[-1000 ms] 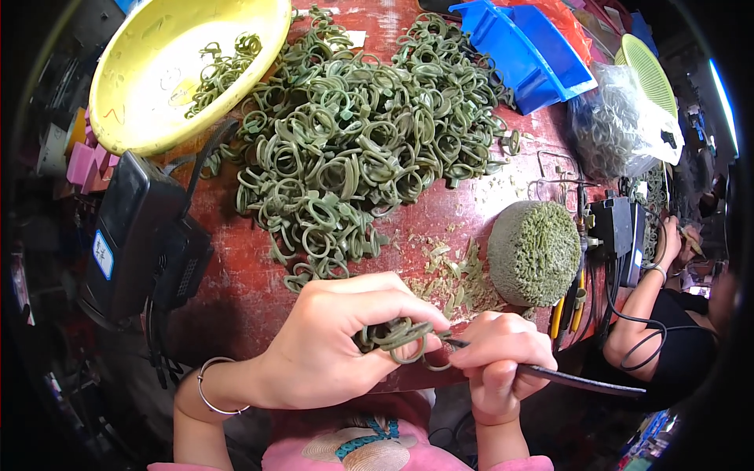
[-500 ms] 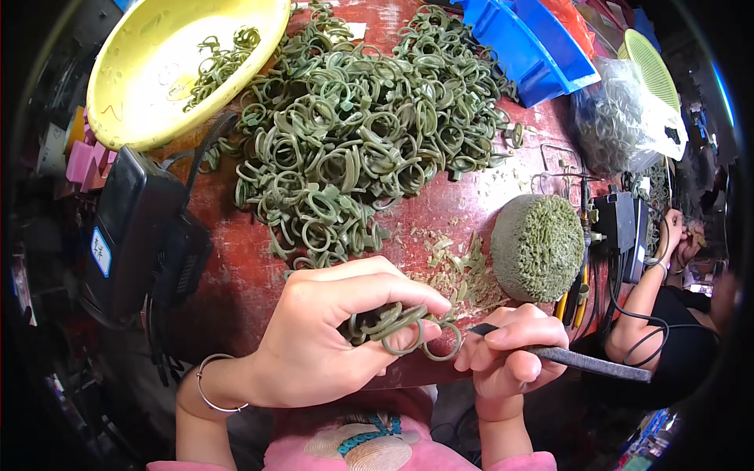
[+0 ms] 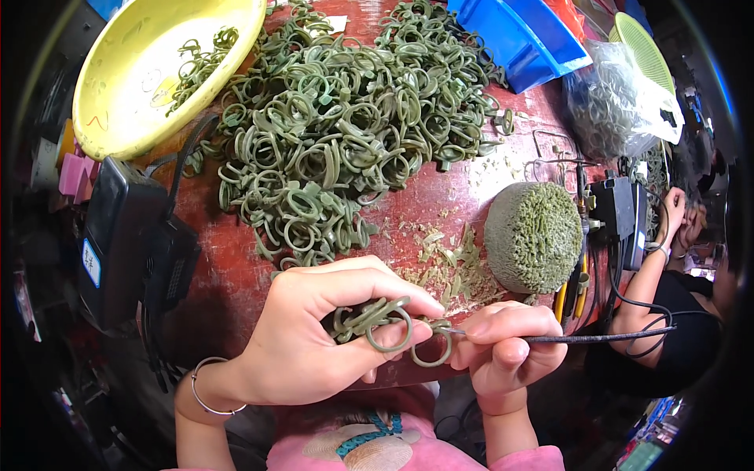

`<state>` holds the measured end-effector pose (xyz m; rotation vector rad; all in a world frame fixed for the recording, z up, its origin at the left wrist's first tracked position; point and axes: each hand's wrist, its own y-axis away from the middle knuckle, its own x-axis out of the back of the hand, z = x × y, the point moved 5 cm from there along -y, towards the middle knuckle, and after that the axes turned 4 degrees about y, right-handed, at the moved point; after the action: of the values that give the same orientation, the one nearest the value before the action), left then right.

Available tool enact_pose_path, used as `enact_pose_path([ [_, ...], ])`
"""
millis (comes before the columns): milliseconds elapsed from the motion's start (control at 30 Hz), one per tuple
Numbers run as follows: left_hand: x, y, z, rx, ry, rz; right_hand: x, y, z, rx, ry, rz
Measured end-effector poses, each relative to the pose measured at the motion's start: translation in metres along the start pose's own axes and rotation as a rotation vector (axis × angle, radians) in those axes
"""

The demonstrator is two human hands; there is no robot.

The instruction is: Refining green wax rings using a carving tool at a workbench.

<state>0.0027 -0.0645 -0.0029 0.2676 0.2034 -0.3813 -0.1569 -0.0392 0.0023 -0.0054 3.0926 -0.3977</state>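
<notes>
My left hand (image 3: 318,326) is closed around several dark-green, waxy-looking rings (image 3: 363,318). One ring (image 3: 433,363) hangs at its fingertips, toward my other hand. My right hand (image 3: 510,341) pinches a thin, flat, dark-grey tool (image 3: 597,338), seen edge-on. The narrow metal tip of this tool points left and meets the ring at my left fingertips, or comes very near it. A large heap of similar green rings (image 3: 330,141) lies on the red tabletop (image 3: 228,279) beyond my hands.
Pale-green shavings (image 3: 448,263) lie beside a round, rough-topped green block (image 3: 534,237). At the far left a yellow basin (image 3: 118,82) holds some rings; a black device (image 3: 118,235) stands below. A blue bin (image 3: 526,47), a plastic bag (image 3: 609,106) and another person's arm (image 3: 656,235) are rightward.
My right hand has turned the tool from its flat side to edge-on and brought its tip to the outermost ring. That ring has shifted slightly left and down. The whole view has moved slightly.
</notes>
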Motion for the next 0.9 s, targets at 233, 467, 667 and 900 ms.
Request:
enact_pose_path([
  [233,0.000,0.001,-0.006,0.129,0.116,-0.108,-0.001,-0.001,0.001,-0.031,-0.009,-0.071],
  [467,0.001,-0.002,-0.004,0.134,0.133,-0.032,-0.003,-0.003,0.006,-0.115,-0.078,-0.083],
  [667,-0.001,-0.003,-0.005,0.146,0.209,-0.056,-0.003,-0.005,-0.001,-0.008,0.007,-0.118],
  [900,0.000,0.000,-0.010,0.153,0.207,-0.036,0.004,0.012,-0.001,0.174,0.166,-0.030],
])
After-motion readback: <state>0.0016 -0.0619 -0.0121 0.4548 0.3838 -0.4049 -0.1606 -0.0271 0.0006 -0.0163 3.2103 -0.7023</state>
